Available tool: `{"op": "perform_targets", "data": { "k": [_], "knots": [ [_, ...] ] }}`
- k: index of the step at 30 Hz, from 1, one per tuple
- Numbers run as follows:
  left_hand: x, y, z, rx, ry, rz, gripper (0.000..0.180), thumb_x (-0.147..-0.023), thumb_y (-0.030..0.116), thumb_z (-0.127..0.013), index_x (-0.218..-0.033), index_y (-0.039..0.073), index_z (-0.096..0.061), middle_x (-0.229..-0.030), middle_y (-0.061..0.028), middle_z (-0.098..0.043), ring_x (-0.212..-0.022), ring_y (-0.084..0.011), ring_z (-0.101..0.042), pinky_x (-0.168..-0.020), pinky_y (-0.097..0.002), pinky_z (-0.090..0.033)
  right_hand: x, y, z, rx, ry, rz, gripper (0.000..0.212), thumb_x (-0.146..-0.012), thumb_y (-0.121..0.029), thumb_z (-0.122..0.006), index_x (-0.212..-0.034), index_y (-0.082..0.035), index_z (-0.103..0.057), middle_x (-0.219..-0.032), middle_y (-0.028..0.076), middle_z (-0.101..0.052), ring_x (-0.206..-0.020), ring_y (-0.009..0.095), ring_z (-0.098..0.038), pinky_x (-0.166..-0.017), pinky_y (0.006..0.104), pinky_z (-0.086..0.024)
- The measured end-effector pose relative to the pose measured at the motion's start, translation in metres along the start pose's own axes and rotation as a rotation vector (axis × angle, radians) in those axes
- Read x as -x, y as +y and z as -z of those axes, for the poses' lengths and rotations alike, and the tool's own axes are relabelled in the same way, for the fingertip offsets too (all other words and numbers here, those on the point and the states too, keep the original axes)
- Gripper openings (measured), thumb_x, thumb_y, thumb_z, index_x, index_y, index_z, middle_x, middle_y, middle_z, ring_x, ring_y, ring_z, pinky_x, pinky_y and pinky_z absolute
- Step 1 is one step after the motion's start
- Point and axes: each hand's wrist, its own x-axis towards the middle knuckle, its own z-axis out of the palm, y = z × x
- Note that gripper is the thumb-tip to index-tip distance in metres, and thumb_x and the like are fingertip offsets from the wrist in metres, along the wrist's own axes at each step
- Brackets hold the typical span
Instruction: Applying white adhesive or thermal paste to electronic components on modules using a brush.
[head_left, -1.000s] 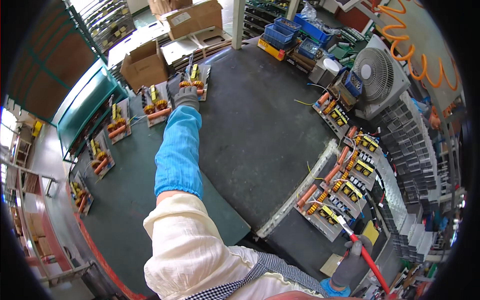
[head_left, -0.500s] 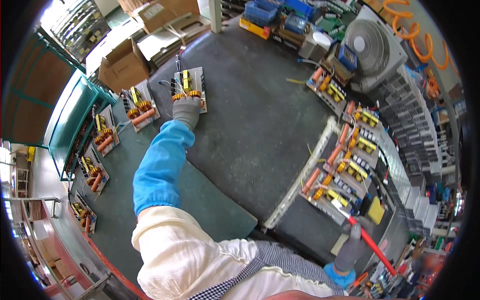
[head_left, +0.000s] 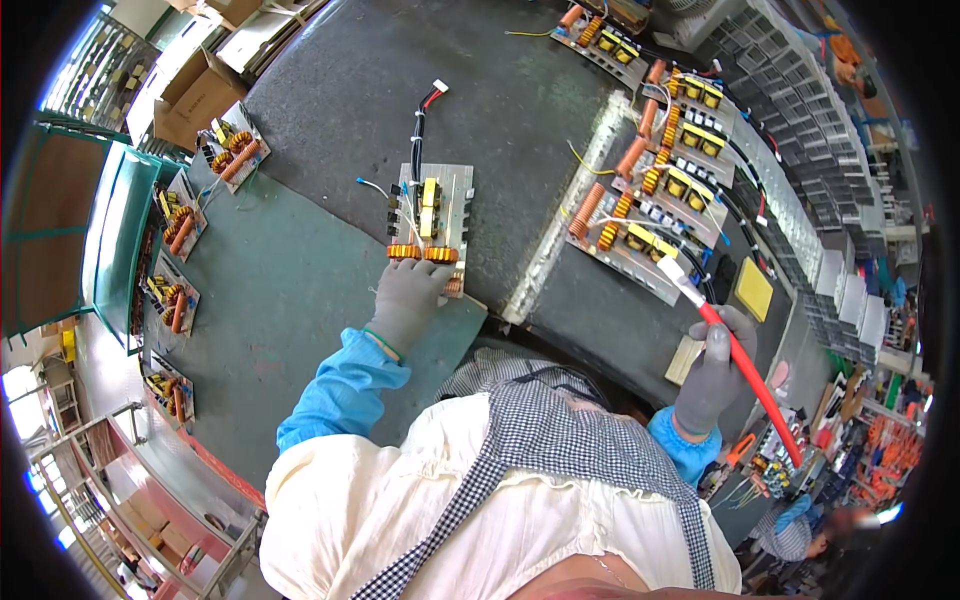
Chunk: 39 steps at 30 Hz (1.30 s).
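My left hand [head_left: 408, 300], in a grey glove, grips the near end of a circuit board [head_left: 458, 210] at its copper-wound ring coils [head_left: 438, 254]. Yellow transformers stand along the board's middle, and a bundle of black wires [head_left: 417, 135] with a white plug stretches from its far end. My fingers partly hide the coils and the near edge. My right hand [head_left: 712, 378], also gloved, is closed around a long red-handled tool [head_left: 752, 375] with a white tip [head_left: 675, 272]. That tip points at the nearest of several boards [head_left: 640, 258] lined up on the right.
More circuit boards [head_left: 235, 152] lie spaced along the left side. A pale raised strip [head_left: 570, 205] crosses the dark table beside the right-hand row. A yellow pad [head_left: 753, 290] lies near my right hand. Grey stacked parts [head_left: 815, 130] stand at far right, a cardboard box [head_left: 195, 95] at far left.
My left hand has drawn the circuit board from the far left toward me, its wires trailing behind. My right hand still holds the red tool. The whole view has shifted.
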Motion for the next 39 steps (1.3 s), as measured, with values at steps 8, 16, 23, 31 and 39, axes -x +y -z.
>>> {"op": "perform_targets", "data": {
  "k": [8,16,23,31,39],
  "knots": [
    [-0.016,0.033,0.015,0.166,0.532,0.338,0.045,-0.081,0.038,-0.085,-0.117,0.014,-0.074,-0.125,-0.0087,-0.069,-0.120,-0.0334,-0.062,-0.102,-0.0452,-0.050,0.015,0.029,0.085,-0.066,0.167,0.016,0.030,-0.100,-0.019,-0.062,-0.121,0.003,-0.064,-0.093,0.011,-0.068,-0.086,0.018,-0.064,-0.085,0.0332,-0.050],
    [-0.069,0.098,-0.020,-0.173,0.362,0.561,0.051,-0.081,0.050,-0.081,-0.111,0.009,-0.073,-0.120,-0.0124,-0.068,-0.121,-0.0349,-0.060,-0.102,-0.0489,-0.048,0.042,0.050,0.145,-0.107,0.281,0.061,0.028,-0.101,-0.018,-0.062,-0.120,0.003,-0.066,-0.092,0.010,-0.068,-0.087,0.016,-0.063,-0.085,0.0317,-0.049],
    [-0.073,0.062,-0.052,-0.195,0.438,0.504,0.037,-0.089,0.038,-0.070,-0.107,0.005,-0.071,-0.119,-0.0218,-0.068,-0.108,-0.0450,-0.065,-0.092,-0.0554,-0.052,0.050,0.049,0.173,-0.142,0.363,0.105,0.024,-0.098,-0.014,-0.066,-0.116,0.002,-0.068,-0.093,0.010,-0.070,-0.086,0.017,-0.066,-0.081,0.0311,-0.052],
    [-0.060,0.047,-0.045,-0.074,0.703,0.436,0.056,-0.089,0.049,-0.075,-0.122,0.004,-0.069,-0.129,-0.0232,-0.066,-0.114,-0.0437,-0.065,-0.097,-0.0537,-0.052,0.058,0.087,0.276,0.207,0.367,0.048,0.020,-0.093,-0.011,-0.075,-0.112,-0.003,-0.071,-0.095,0.007,-0.072,-0.089,0.018,-0.069,-0.079,0.0336,-0.054],
    [-0.092,-0.039,-0.022,0.023,0.061,0.806,0.088,-0.091,0.073,-0.061,-0.131,-0.006,-0.063,-0.127,-0.0313,-0.069,-0.125,-0.0434,-0.065,-0.104,-0.0472,-0.049,0.024,0.107,0.296,0.538,-0.323,0.293,0.019,-0.089,-0.013,-0.075,-0.106,-0.004,-0.073,-0.097,0.008,-0.070,-0.089,0.021,-0.067,-0.079,0.0329,-0.052]
  ]
}}
